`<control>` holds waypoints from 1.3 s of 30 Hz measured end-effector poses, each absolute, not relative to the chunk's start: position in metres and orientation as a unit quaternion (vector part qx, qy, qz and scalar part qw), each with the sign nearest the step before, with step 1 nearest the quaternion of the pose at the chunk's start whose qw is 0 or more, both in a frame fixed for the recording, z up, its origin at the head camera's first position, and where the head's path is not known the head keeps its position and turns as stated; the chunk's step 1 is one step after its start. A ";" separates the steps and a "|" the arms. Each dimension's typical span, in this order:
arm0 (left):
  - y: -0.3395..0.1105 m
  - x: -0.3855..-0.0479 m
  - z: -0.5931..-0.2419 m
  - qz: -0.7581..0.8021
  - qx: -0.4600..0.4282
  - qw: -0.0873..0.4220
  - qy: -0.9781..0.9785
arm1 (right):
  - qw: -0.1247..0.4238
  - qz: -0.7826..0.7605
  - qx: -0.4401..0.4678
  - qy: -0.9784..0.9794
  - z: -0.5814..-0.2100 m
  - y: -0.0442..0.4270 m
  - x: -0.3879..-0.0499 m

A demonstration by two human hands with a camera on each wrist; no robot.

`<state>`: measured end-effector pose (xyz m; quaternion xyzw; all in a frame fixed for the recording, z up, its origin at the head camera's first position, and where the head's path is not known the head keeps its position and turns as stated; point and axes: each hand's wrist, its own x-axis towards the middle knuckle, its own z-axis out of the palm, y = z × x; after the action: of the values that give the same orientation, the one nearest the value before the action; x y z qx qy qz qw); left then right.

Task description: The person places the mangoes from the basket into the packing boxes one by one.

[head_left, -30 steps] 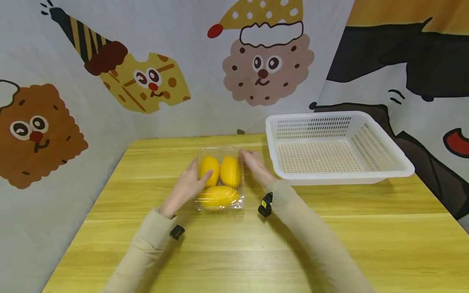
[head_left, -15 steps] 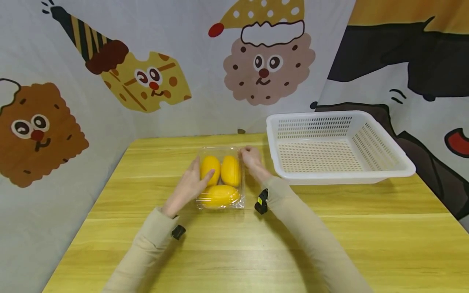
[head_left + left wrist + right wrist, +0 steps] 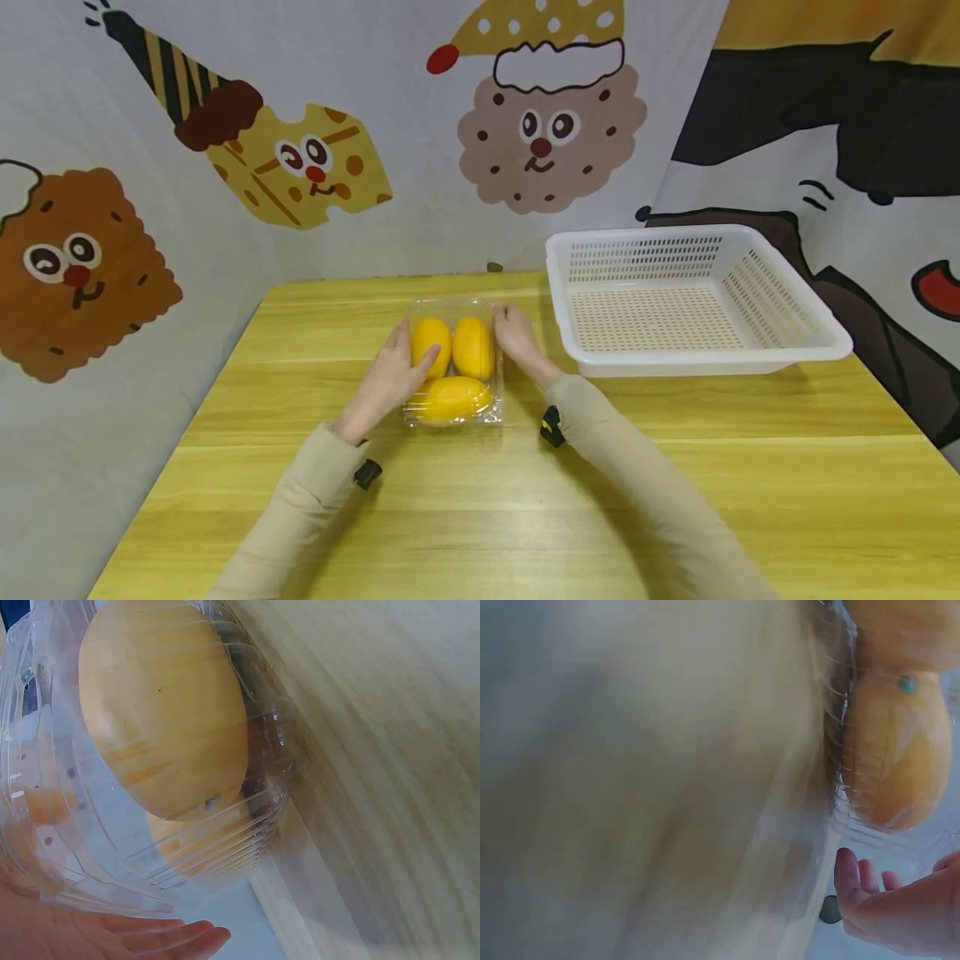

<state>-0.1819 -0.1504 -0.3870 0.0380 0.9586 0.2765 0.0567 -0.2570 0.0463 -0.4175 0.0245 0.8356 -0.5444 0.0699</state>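
Observation:
A clear plastic clamshell box [image 3: 453,304] holding three yellow mangoes [image 3: 452,398] lies on the table. My left hand [image 3: 382,383] rests along its left side, with straight fingers and the thumb reaching over the top. In the left wrist view a mango [image 3: 161,712] shows through the ribbed plastic, with the fingers [image 3: 176,941] stretched out beside the box. On the far right side of the box is my right hand [image 3: 519,335], its fingers loosely bent. The right wrist view shows these fingers [image 3: 847,874] near the box's end; whether they touch it is unclear.
A white perforated plastic basket [image 3: 697,358] stands at the back right of the wooden table [image 3: 480,517], just right of my right hand. Behind the table hangs a cloth [image 3: 420,167] printed with cartoon figures.
My right hand was bunched tighter at the box's far right edge half a second ago; its fingers have since loosened and the wrist has shifted right. The left hand and box are nearly unmoved.

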 end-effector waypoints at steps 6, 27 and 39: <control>-0.149 -0.181 -0.387 0.275 0.036 0.053 0.959 | 0.056 -0.521 -0.022 0.852 -0.414 0.052 -0.239; -0.149 -0.181 -0.387 0.270 0.034 0.048 0.961 | 0.251 -0.462 -0.121 0.842 -0.403 0.093 -0.168; -0.148 -0.182 -0.388 0.271 0.040 0.048 0.960 | 0.311 -0.509 -0.139 0.790 -0.401 0.092 -0.163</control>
<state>-0.1820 -0.1475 -0.3876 0.0398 0.9605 0.2714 0.0481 -0.1631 0.0920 -0.4012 -0.1388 0.7904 -0.5090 0.3112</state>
